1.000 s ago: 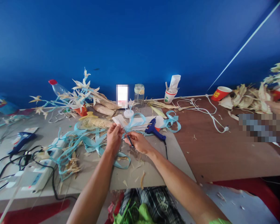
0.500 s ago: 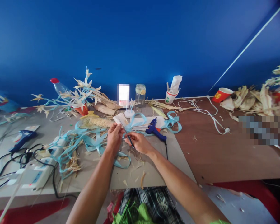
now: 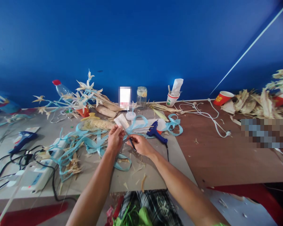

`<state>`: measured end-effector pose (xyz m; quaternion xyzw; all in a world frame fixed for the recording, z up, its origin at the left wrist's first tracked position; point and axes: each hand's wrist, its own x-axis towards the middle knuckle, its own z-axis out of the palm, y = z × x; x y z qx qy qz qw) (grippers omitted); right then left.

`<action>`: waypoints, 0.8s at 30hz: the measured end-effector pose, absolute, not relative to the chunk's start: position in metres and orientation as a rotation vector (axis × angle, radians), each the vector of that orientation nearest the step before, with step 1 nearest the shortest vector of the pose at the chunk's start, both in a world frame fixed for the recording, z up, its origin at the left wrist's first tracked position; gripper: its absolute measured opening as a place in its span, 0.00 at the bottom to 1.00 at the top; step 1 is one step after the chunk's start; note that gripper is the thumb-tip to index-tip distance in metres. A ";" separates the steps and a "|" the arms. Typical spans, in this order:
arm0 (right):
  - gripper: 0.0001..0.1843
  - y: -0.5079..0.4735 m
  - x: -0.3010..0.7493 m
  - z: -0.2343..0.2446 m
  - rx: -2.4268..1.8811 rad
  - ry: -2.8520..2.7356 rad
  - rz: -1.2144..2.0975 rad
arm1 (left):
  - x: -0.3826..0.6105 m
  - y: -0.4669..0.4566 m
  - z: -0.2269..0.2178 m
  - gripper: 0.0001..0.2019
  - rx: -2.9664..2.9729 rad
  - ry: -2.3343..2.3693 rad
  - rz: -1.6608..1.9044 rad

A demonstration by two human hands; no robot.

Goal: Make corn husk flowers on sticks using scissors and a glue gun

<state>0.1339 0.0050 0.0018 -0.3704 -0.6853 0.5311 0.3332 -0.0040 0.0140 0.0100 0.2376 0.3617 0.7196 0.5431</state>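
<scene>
My left hand (image 3: 115, 138) pinches the lower end of a flat, pale piece of corn husk (image 3: 121, 121). In my right hand (image 3: 142, 145) is a pair of scissors (image 3: 132, 143) with dark handles. Their thin blades point up and left, crossing the right edge of the husk. Whether the blades are parted is too small to tell. Light-blue ribbon (image 3: 95, 145) lies in loops left of my hands and behind them. Just right of my right hand, a blue glue gun (image 3: 157, 133) rests on the table.
Husk flowers (image 3: 86, 89) on blue stems stand at the back left. A glass jar (image 3: 141, 98) and a white-and-red cup (image 3: 172, 99) line the blue wall. A power strip (image 3: 41, 175) with black cords and a second glue gun (image 3: 23, 141) lie left. Husks (image 3: 250, 100) pile at right.
The husk piece has tilted slightly and shows more of its face beside the blades. Both hands stay nearly in place, and the whole view has shifted a little.
</scene>
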 end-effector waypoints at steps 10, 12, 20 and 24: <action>0.14 0.006 0.135 0.002 -1.007 -1.827 1.379 | -0.005 0.017 0.009 0.14 0.527 0.881 1.739; 0.15 0.006 0.134 0.002 -1.025 -1.833 1.375 | -0.005 0.017 0.009 0.14 0.508 0.894 1.743; 0.16 0.005 0.133 0.001 -1.048 -1.753 1.453 | -0.005 0.015 0.011 0.14 0.531 0.914 1.715; 0.16 0.004 0.133 0.002 -1.025 -1.749 1.497 | -0.008 0.016 0.012 0.14 0.514 0.888 1.744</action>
